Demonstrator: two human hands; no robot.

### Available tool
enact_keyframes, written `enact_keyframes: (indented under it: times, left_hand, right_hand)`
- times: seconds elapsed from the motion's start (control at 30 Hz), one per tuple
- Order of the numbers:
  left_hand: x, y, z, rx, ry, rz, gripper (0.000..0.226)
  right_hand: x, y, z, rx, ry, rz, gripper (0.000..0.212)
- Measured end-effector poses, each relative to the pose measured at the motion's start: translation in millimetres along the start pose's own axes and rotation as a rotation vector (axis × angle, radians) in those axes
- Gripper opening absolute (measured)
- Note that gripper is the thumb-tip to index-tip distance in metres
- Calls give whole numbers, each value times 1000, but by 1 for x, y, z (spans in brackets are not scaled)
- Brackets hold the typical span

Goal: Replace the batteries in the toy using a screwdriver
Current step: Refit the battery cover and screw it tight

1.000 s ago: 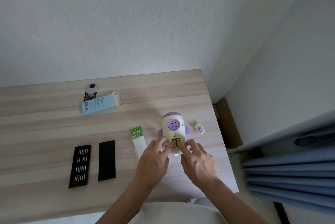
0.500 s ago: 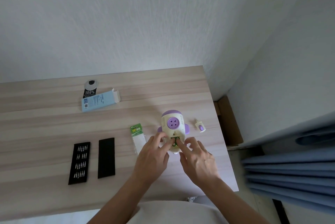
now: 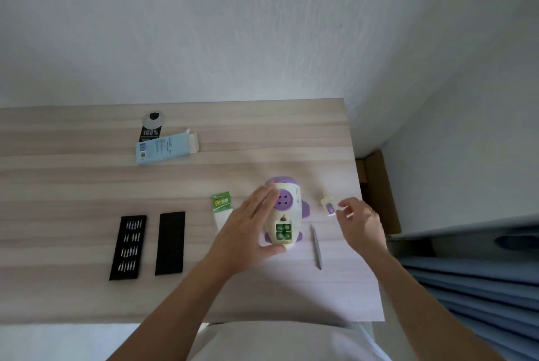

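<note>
Both forearms reach forward over the wooden table (image 3: 87,185), hands apart. The left hand (image 3: 248,229) lies flat-fingered against the left side of the rocket-shaped toy (image 3: 288,203), thumb at its base. The toy lies near the table's right edge, green batteries (image 3: 283,232) exposed. The right hand (image 3: 360,223) has curled fingertips at the small battery cover (image 3: 329,205); whether they pinch it is unclear. A screwdriver (image 3: 316,246) lies between the hands.

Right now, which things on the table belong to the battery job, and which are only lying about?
For the job: toy, green batteries in its compartment, battery cover, screwdriver, green battery pack, bit tray.
Lying about: blue box, black tag, black panel.
</note>
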State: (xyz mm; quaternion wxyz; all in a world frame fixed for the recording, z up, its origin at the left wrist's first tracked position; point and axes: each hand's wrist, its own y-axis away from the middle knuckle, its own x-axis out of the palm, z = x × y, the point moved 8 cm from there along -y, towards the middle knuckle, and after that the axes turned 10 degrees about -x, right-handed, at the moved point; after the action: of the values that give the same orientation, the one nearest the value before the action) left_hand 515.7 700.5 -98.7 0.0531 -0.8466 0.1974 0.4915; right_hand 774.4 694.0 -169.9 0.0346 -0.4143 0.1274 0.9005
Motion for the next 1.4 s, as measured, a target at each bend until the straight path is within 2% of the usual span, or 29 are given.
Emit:
enact_keyframes:
  times: [0.13,0.23,0.6,0.7,0.8,0.9,1.1,1.3,1.4]
  left_hand:
    - [2,-5,-1,5,52,3,108]
    - [3,-4,0,-33,77,20,110]
    - [6,-1,1,-130,168,35,108]
    - [4,-1,0,-128,174,26,107]
    - [4,0,1,-133,176,19,106]
    - [5,0,2,-136,189,34,106]
    - [10,1,-1,-153,249,31,109]
    - [16,4,1,-152,294,-5,117]
    - [17,3,2,-148,322,-12,117]
  right_hand:
    - [14,-30,-13,111,-28,126,32]
    - [24,-44,-14,117,48,188,38]
    - [36,-54,-8,46,50,213,17]
    - [35,-46,-11,94,-70,216,16]
    - [27,-29,-14,194,-326,184,18]
    - [10,-12,-2,211,-545,119,13]
    - [-12,20,49,98,-740,41,13]
    - [-5,39,100,-125,-630,151,18]
    - [-1,42,113,-247,-502,141,20]
